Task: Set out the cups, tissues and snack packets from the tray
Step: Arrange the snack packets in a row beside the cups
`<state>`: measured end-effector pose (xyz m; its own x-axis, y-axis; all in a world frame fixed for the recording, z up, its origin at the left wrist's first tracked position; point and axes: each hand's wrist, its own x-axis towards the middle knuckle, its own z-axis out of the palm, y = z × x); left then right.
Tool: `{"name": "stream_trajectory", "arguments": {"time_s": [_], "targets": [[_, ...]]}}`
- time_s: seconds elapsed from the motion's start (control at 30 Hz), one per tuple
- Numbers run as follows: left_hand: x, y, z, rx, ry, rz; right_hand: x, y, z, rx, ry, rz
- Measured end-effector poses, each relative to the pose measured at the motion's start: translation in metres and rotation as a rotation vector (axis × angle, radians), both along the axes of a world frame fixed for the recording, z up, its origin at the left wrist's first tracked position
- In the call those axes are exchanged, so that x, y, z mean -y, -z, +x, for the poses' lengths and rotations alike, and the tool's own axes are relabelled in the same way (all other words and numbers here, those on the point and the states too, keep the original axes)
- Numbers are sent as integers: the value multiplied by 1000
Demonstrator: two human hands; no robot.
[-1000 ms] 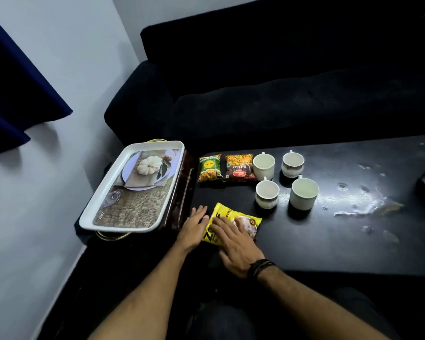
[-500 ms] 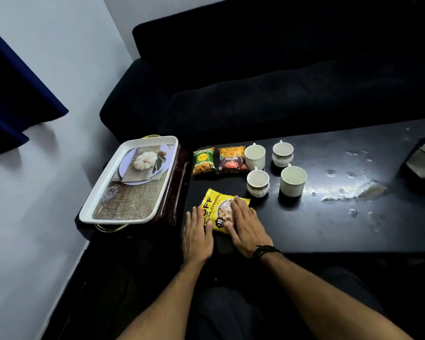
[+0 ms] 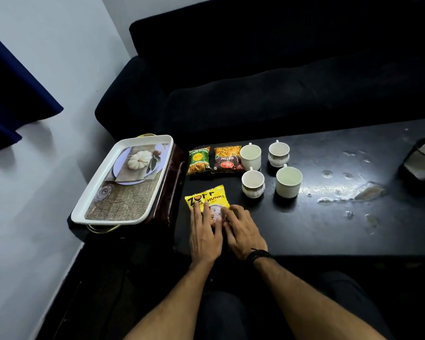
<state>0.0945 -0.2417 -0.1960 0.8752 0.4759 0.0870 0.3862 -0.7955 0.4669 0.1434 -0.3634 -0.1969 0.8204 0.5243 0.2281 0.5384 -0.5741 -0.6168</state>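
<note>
While both hands flat, yellow packet [image 3: 207, 199] near table edge [image 3: 329, 254].

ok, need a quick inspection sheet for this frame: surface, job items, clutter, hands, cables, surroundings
Surface: black table, pale stains or wet patches on its right part.
Job's things: four white cups clustered on the table; green packet and dark red packet side by side left of them; yellow packet nearer the person. Tissues: nothing seen.
Tray: white tray left of the table, nothing loose seen on it, only its printed picture.
Clutter: pale object at the right edge, cut off by the frame.
Hands: left hand and right hand lie flat, fingers on the yellow packet's near end.
Cables: nothing seen.
Surroundings: dark sofa behind, blue curtain left.
</note>
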Motion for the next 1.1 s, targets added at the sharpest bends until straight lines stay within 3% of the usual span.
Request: {"name": "stream_trajectory", "arguments": {"time_s": [0.2, 0.43, 1.1], "targets": [[-14, -7, 22, -115, 49, 98, -2, 1, 3, 19, 41, -149], [-11, 1, 29, -66, 24, 99, -14, 11, 9, -18, -10, -316], [-30, 7, 44, -28, 86, 82, -16, 13, 10, -29, 34, -326]]}}
